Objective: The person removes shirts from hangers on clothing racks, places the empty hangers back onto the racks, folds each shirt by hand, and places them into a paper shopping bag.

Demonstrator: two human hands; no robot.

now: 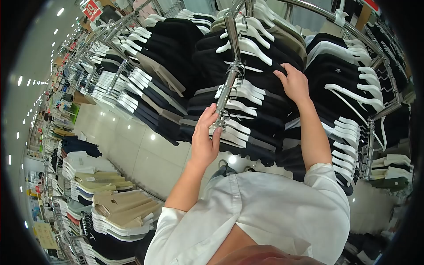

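1. A white shirt (274, 198) lies nearest.
2. The left hand (204, 145), loosely open, is at the chrome rail (229, 84)'s end.
3. The right hand (295, 84), half-curled, meets a black garment (270, 83) under the rail; grip unclear.
4. White hangers (234, 138) crowd alongside.
5. The garment's shoulder line slants crosswise to the rail.

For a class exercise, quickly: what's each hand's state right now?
Left hand: open, against the end of the metal rail.
Right hand: at a black garment; cannot tell if its grip is closed.

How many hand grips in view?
2: the left grip at the central metal rail's near end, the right grip at the black garments. Others may be hidden.
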